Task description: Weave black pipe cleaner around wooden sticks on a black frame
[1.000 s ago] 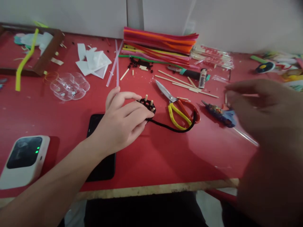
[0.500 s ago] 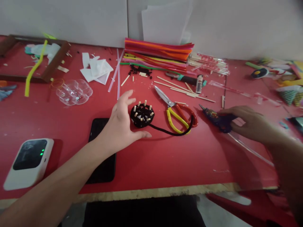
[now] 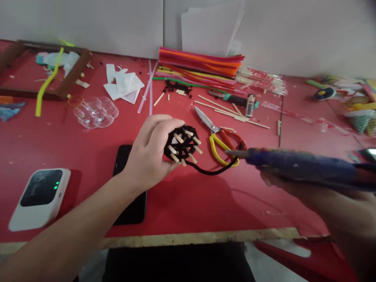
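Observation:
My left hand [image 3: 152, 149] grips a round black pipe-cleaner piece [image 3: 182, 145], tilted so its ring of short wooden pegs faces me. From its lower side a black pipe-cleaner tail [image 3: 210, 172] curves right to the scissors. My right hand [image 3: 317, 199] is closed around a dark blue glue gun [image 3: 299, 162], held above the table with its nozzle pointing left toward the black piece, apart from it. Scissors with one yellow and one red handle [image 3: 217, 145] lie spread between the hands. Part of my right hand's fingers is hidden behind the glue gun.
A black phone [image 3: 132, 207] lies under my left forearm, with a white device [image 3: 41, 199] farther left. Behind are colourful pipe cleaners [image 3: 199, 64], wooden sticks [image 3: 229, 113], pliers [image 3: 232, 98], paper scraps [image 3: 126, 86], a clear palette [image 3: 96, 111] and a brown frame [image 3: 66, 84].
My left hand has closed on the black piece and tilted it up from the table. My right hand has raised the glue gun and turned its nozzle leftward.

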